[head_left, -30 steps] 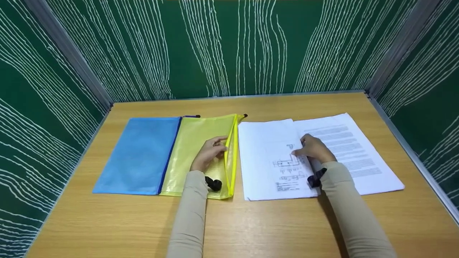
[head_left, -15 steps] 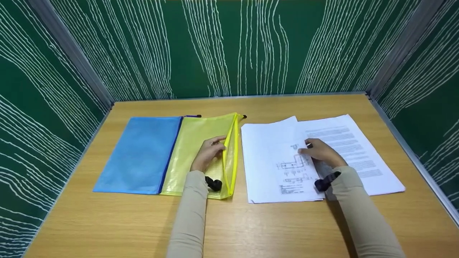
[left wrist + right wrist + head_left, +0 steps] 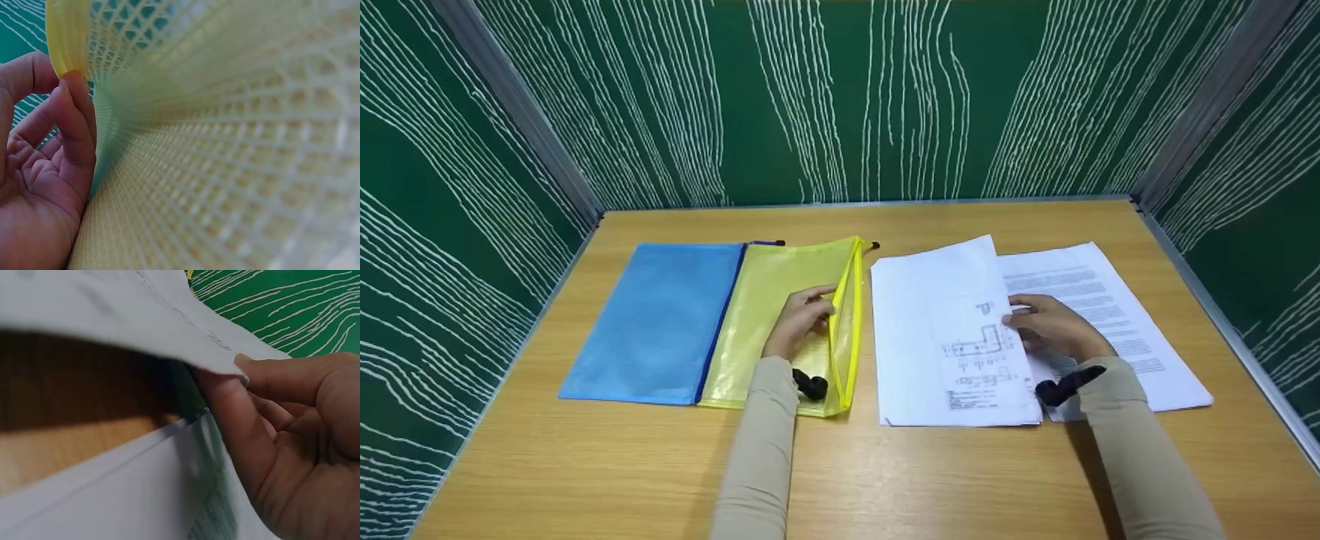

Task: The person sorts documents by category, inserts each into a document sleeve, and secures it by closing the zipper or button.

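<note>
On the table [image 3: 900, 480], the right hand [image 3: 1056, 327] pinches illegibly printed paper [image 3: 941, 330].

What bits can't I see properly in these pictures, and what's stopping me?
Head view: the writing on the drawing sheet is too small to read.
Head view: the right hand hides part of the printed pages.
Head view: the bottom edge cuts off the left sleeve and right sleeve.
Left wrist view: the yellow pouch is blurry at the right.
Right wrist view: print on the drawing sheet is too blurry to read.
</note>
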`<state>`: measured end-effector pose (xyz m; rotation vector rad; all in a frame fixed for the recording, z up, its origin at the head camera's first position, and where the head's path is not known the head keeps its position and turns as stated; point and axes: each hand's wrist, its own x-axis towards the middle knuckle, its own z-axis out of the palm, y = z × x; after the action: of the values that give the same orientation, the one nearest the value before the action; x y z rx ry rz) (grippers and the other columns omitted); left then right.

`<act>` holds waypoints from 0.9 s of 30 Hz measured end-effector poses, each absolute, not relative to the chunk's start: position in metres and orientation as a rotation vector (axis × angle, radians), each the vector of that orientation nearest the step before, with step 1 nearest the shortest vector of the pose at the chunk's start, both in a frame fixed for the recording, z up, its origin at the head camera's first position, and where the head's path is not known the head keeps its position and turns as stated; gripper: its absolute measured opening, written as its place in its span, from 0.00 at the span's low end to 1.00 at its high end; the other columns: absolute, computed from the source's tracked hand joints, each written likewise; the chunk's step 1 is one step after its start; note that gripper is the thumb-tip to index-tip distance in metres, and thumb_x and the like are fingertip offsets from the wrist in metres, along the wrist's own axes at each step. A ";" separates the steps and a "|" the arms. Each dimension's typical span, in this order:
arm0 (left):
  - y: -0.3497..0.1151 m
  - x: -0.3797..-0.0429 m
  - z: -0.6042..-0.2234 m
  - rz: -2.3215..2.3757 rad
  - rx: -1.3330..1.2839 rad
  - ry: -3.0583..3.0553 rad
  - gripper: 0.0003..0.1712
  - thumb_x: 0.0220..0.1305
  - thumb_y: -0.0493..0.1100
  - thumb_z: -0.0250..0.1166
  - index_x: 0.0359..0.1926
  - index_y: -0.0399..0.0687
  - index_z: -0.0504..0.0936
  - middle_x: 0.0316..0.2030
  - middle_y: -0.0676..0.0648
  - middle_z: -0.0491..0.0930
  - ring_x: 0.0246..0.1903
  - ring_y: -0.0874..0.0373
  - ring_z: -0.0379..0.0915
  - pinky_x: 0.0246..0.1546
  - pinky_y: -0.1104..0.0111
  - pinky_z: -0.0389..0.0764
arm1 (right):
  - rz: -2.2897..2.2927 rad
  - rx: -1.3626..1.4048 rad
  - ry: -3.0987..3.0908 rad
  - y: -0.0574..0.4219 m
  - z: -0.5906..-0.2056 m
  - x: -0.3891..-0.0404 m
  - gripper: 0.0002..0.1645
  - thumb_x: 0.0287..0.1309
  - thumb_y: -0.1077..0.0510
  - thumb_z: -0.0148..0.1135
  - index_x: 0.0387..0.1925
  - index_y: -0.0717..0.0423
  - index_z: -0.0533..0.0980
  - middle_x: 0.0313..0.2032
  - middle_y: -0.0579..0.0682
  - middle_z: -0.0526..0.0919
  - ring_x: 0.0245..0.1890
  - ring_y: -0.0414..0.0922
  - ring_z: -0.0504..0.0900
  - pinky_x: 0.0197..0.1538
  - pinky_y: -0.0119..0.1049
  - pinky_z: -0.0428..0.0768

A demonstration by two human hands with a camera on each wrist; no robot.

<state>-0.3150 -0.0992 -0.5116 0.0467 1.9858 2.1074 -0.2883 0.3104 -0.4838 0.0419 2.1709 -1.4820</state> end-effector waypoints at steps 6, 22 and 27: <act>-0.098 -0.314 -0.511 2.113 0.043 1.979 0.28 0.56 0.31 0.59 0.60 0.45 0.77 0.26 0.49 0.72 0.19 0.62 0.64 0.21 0.72 0.69 | -1.578 0.066 2.139 0.315 -0.487 -0.286 0.42 0.65 0.52 0.59 0.73 0.61 0.52 0.45 0.42 0.81 0.40 0.36 0.83 0.42 0.31 0.82; -0.098 -0.315 -0.511 2.119 0.047 1.984 0.28 0.55 0.32 0.60 0.59 0.46 0.78 0.25 0.49 0.71 0.20 0.62 0.65 0.20 0.73 0.69 | -1.862 0.055 1.942 0.309 -0.485 -0.285 0.41 0.65 0.59 0.58 0.71 0.67 0.49 0.37 0.41 0.86 0.39 0.38 0.86 0.40 0.29 0.83; -0.100 -0.314 -0.513 2.125 0.060 1.974 0.28 0.55 0.32 0.60 0.60 0.46 0.77 0.25 0.50 0.70 0.20 0.61 0.64 0.21 0.72 0.70 | -1.898 0.068 1.896 0.302 -0.485 -0.286 0.38 0.65 0.61 0.58 0.70 0.66 0.52 0.36 0.44 0.87 0.37 0.39 0.86 0.38 0.29 0.84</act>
<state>-0.3144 -0.1003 -0.5126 0.0604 1.9739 2.1253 -0.2860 0.3022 -0.4850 0.0677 1.8965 -1.8985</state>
